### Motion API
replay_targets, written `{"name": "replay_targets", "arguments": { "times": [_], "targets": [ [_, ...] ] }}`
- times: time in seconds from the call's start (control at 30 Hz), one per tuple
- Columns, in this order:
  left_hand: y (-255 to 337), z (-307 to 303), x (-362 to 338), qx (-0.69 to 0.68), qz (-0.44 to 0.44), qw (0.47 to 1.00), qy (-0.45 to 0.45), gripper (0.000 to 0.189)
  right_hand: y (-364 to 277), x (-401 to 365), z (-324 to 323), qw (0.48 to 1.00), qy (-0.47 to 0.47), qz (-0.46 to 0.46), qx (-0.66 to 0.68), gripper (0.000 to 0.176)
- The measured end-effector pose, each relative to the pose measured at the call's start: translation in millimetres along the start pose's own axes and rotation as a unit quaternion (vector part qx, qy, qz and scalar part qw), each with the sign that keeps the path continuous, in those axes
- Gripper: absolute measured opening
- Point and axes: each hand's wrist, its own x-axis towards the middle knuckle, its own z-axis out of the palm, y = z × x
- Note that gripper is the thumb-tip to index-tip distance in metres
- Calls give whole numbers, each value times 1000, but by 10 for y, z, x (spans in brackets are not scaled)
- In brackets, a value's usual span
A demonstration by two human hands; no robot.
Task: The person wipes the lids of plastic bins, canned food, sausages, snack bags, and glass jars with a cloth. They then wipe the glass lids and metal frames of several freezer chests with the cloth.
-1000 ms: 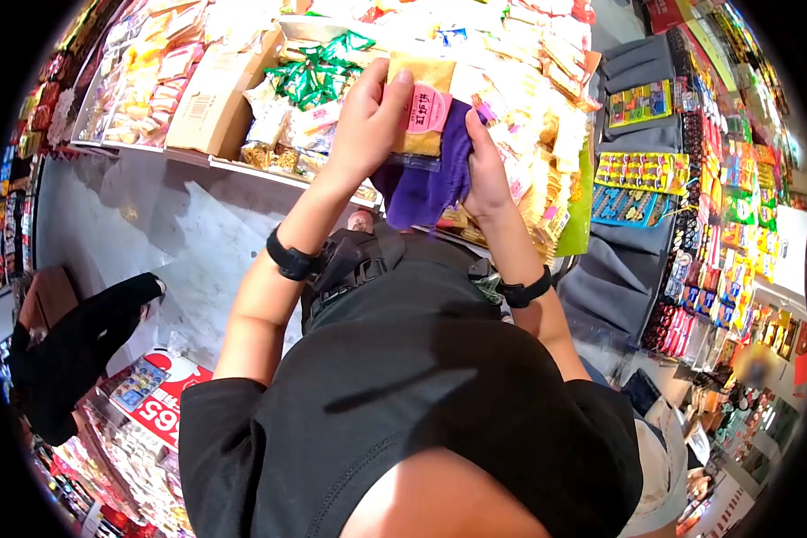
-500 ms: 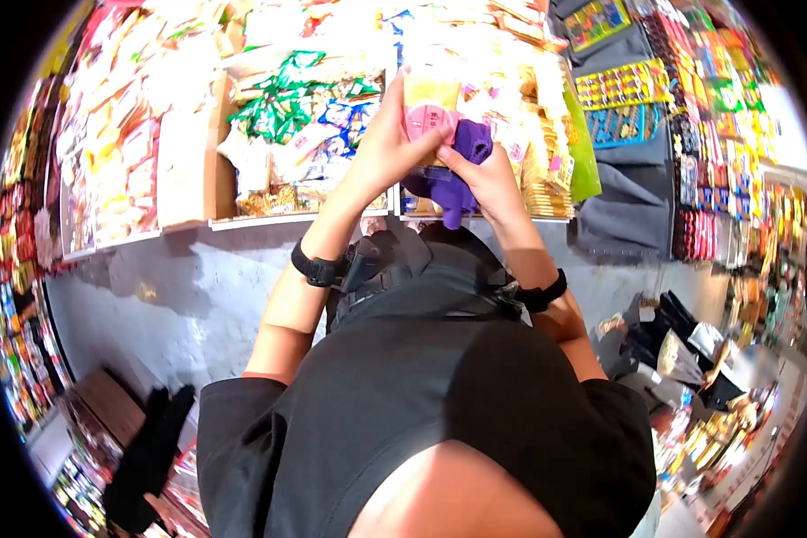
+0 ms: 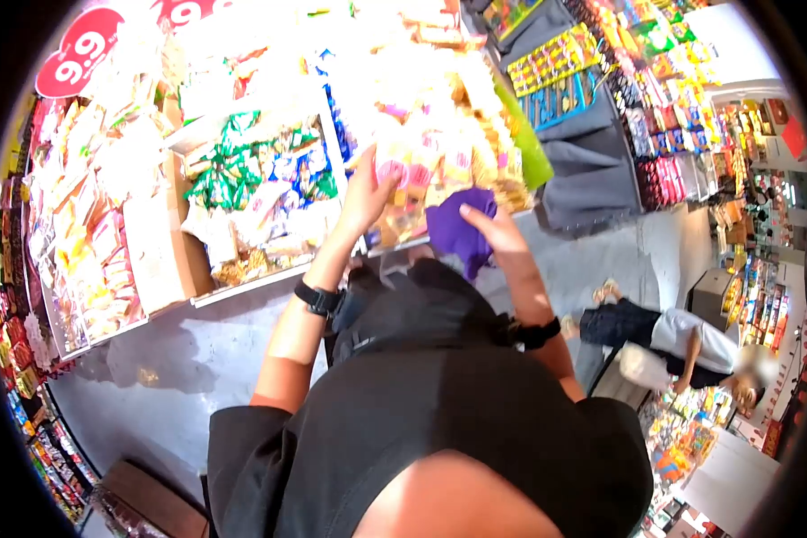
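My left hand [image 3: 366, 199] reaches over the edge of a display bin, thumb and fingers around a packet with a round pink label [image 3: 391, 171]. Similar pale packets lie right beside it, and glare washes out its outline. In my right hand [image 3: 498, 231] is a bunched purple cloth [image 3: 457, 226], thumb pressed on top and the other fingers hidden beneath. The cloth hangs over the bin's front edge, apart from the packet.
Left of my hands is a bin with green wrapped snacks [image 3: 233, 166] and blue ones. Red price signs [image 3: 81, 52] stand at the far left. Grey draped fabric [image 3: 592, 170] and hanging packets [image 3: 663, 117] are at right. Another person [image 3: 681, 341] is in the aisle to the right.
My left hand has moved left and down with the pink-labelled packet, away from the purple cloth. My right hand keeps the cloth, now lower. The view has turned, and the other person shows more fully.
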Motion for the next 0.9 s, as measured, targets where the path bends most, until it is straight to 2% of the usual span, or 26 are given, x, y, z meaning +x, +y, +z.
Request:
{"name": "replay_targets", "arguments": {
  "times": [0.07, 0.13, 0.2, 0.27, 0.33, 0.4, 0.47, 0.5, 0.53, 0.57, 0.6, 0.67, 0.7, 0.73, 0.8, 0.83, 0.9],
  "targets": [
    [-355, 191, 84, 21, 32, 999, 16, 65, 170, 70, -119, 1000, 2, 0, -16, 26],
    [-265, 291, 113, -17, 40, 999, 22, 71, 107, 65, -155, 1000, -13, -1, 4, 26],
    [-489, 449, 173, 72, 63, 993, 64, 74, -7, 9, -267, 999, -6, 33, 40, 26],
    [-205, 462, 133, 317, 15, 946, 73, 75, 61, 37, -561, 992, -35, 30, 118, 30],
    [-121, 589, 117, 361, 40, 918, 160, 72, 133, 19, -896, 989, -22, -26, 141, 32],
    [-50, 804, 120, 353, 45, 914, 195, 66, 141, -30, -1294, 973, -17, -40, 225, 33],
    [275, 1174, 126, 330, 84, 922, 182, 63, 90, -115, -1781, 966, -22, -56, 253, 34],
    [462, 1453, 129, 285, 93, 937, 176, 60, 108, -150, -2043, 960, 4, -35, 278, 34],
    [630, 1711, 169, 303, 112, 932, 162, 57, 102, -142, -2325, 953, 28, -15, 301, 34],
    [792, 2003, 246, 280, 143, 940, 133, 52, 175, -95, -2606, 947, 12, -51, 317, 34],
    [950, 2287, 249, 259, 168, 946, 98, 48, 207, -76, -2891, 945, 10, -51, 322, 34],
    [1138, 2882, 404, 165, 136, 977, -2, 33, 253, -140, -3411, 939, 17, 2, 343, 32],
    [1231, 3163, 500, 134, 124, 982, -54, 32, 202, -200, -3638, 941, 2, -15, 338, 31],
    [1409, 3413, 558, 157, 141, 973, -90, 30, 122, -278, -3830, 945, 23, -20, 327, 31],
    [1771, 3841, 689, 222, 241, 935, -136, 28, 11, -429, -4180, 941, 79, -31, 327, 31],
    [1858, 4029, 743, 218, 247, 933, -144, 28, -35, -503, -4331, 940, 88, -35, 329, 31],
    [1974, 4356, 859, 111, 169, 953, -225, 27, -84, -602, -4575, 918, 129, -45, 372, 32]
  ]
}}
